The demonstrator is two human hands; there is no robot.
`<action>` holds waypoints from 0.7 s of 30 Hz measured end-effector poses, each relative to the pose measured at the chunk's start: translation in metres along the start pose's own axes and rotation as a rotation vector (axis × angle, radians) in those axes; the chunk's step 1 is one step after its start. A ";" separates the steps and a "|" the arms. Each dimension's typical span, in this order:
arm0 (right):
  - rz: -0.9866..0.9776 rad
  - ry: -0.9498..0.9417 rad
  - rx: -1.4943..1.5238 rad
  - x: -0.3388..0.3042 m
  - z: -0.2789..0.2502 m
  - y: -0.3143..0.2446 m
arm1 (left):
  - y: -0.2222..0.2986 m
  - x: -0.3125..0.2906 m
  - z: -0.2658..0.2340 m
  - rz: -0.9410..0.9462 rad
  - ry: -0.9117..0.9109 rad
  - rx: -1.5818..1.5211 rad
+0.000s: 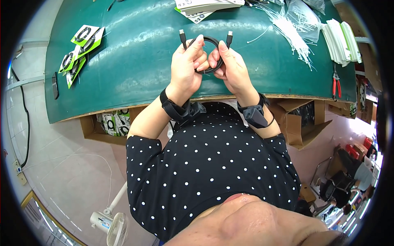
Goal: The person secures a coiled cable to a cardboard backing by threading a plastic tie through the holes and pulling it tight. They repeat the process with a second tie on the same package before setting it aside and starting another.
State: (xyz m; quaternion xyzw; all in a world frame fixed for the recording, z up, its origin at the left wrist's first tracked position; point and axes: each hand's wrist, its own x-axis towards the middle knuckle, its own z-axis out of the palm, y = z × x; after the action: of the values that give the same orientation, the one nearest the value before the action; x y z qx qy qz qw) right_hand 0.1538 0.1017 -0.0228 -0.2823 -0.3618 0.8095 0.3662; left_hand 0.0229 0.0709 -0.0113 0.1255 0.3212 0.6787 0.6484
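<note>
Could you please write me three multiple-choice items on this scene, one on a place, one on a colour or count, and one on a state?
1. Where do the red-handled pliers lie?
A. at the right end of the green table
B. at the table's left end, beside the green cards
C. in the cardboard box under the table

2. How many plug ends of the black cable stick up above the hands?
A. none
B. two
C. four

3. What state is the cable in?
A. stretched straight across the table
B. sealed in a bag
C. wound into a small coil held by both hands

Answers: 1 A, the red-handled pliers rest near the right edge of the green table. 2 B, two plug ends of the black cable point upward. 3 C, the left hand and right hand grip the coil between them.
</note>
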 end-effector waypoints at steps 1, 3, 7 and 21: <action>-0.003 0.002 0.000 0.000 0.000 0.000 | 0.003 0.001 0.001 -0.024 -0.002 -0.008; -0.003 -0.011 -0.007 0.000 -0.002 0.000 | 0.005 0.002 0.002 -0.049 -0.008 -0.014; 0.014 -0.021 -0.001 0.001 -0.006 0.002 | 0.004 0.001 0.000 -0.080 -0.010 -0.052; -0.041 -0.077 -0.111 0.007 -0.007 -0.012 | 0.000 0.003 0.011 -0.030 0.001 0.055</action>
State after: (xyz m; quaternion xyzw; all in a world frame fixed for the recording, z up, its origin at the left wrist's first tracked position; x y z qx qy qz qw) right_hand 0.1594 0.1158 -0.0193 -0.2634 -0.4257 0.7907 0.3525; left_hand 0.0294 0.0765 -0.0038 0.1382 0.3419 0.6597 0.6548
